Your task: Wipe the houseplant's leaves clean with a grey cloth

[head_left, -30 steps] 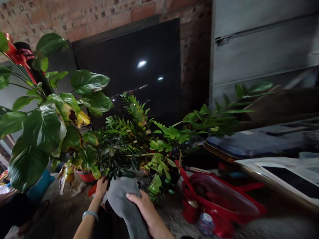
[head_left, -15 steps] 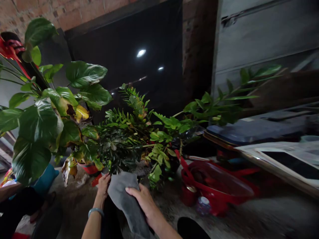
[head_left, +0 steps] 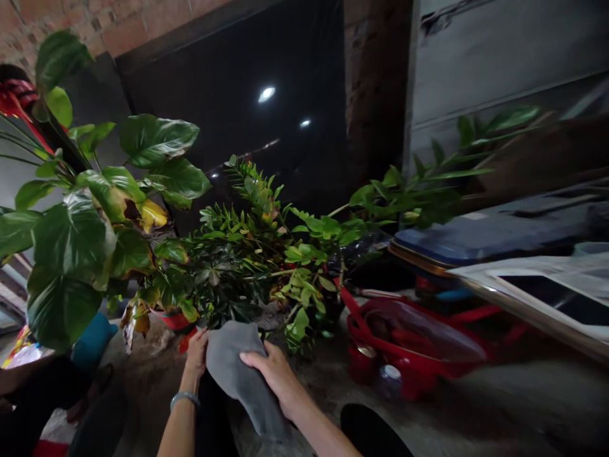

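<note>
A piece of soft grey cloth [head_left: 233,355], wide at the top and narrowing downward, is held up in front of me. My right hand [head_left: 273,376] grips its right side, with the thumb lying across the front and the fingers hidden behind. At its upper left edge, my left hand [head_left: 196,355] is closed, its fingertips partly hidden by the cloth. A pale bangle [head_left: 185,398] circles my left wrist. What the cloth is cannot be made out. Its lower end hangs below my right hand.
Leafy plants [head_left: 257,254] stand just beyond my hands, with a large-leaved plant [head_left: 71,241] at left. A red plastic item [head_left: 423,343] and a jar [head_left: 391,379] stand on the floor at right. Another person's dark-clothed leg [head_left: 42,393] shows at lower left.
The cloth and both hands sit slightly higher in view, and the cloth's lower end has shifted a little. Both hands keep their hold.
</note>
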Demonstrator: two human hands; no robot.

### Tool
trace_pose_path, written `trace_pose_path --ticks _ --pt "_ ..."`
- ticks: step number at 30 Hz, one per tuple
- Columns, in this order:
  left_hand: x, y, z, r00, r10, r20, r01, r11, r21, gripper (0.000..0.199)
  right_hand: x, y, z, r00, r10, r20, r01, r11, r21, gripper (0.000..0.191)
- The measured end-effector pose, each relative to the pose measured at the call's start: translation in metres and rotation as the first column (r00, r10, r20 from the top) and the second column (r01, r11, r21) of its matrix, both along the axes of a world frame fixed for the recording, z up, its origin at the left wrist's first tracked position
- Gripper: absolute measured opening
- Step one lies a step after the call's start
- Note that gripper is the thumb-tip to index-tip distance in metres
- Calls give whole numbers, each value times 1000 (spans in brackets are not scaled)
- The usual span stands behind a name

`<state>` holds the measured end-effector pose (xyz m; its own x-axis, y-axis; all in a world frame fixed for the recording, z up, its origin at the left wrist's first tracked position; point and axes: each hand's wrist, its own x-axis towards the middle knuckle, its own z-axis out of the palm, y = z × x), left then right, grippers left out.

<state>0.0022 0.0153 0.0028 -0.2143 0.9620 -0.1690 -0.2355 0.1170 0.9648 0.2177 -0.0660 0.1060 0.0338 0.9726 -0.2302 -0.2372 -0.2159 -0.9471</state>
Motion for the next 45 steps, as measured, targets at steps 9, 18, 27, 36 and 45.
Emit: trace_pose_path --ticks 9,18,27,36,45 --pt "-3 4 -10 1000 -2 -3 2 999 -37 35 -14 44 22 996 -40 -74 45 997 66 24" --pt "-3 8 -12 1000 13 10 -12 999 -42 42 24 19 18 992 -69 -105 80 991 103 32" --pt "5 4 -10 1000 31 8 -30 1000 -3 43 3 16 -20 974 20 -225 -52 989 -140 29" --pt "14 5 -5 997 -18 76 15 999 32 46 27 56 25 925 -379 22 371 915 160 34" --pt "23 11 -14 997 -2 78 -1 999 44 43 21 -1 -32 991 -123 -45 119 990 -74 24"
